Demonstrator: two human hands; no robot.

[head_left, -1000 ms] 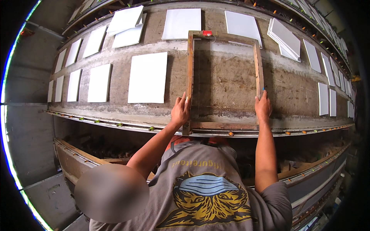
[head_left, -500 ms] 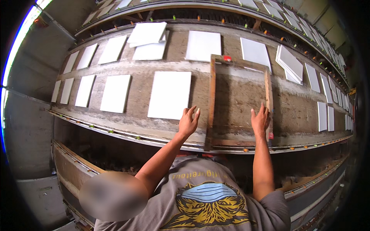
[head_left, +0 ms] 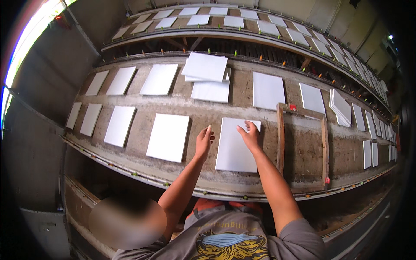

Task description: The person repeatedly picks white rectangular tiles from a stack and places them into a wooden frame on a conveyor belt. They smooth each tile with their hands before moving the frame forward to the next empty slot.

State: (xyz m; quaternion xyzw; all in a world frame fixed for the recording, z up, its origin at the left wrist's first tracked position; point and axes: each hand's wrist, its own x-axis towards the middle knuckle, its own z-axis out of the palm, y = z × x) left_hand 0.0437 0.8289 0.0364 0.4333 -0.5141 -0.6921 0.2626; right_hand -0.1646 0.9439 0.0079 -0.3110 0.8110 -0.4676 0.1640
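Both of my hands are over the long brown table (head_left: 143,117), holding nothing. My left hand (head_left: 205,142) hovers between two flat white rectangular panels, fingers loosely apart. Nearest on its left lies one white panel (head_left: 168,138). Over the upper right part of the other white panel (head_left: 236,149) is my right hand (head_left: 250,135), thumb and fingers spread; whether it touches the surface I cannot tell. To the right of that hand a wooden frame (head_left: 281,143) with red corner pieces lies on the table, its far end beside or over another white panel (head_left: 312,97).
More white panels lie in two rows along the table, with an uneven pile (head_left: 206,67) at the far side and another stack (head_left: 341,106) beyond the frame. Small green and orange pegs line the table's near rail (head_left: 143,177). Behind stands a second table (head_left: 173,32) bearing white panels.
My view has shifted, so the table sits lower. My right hand has moved left, away from the wooden frame to over the white panel. My left hand has moved left off that panel.
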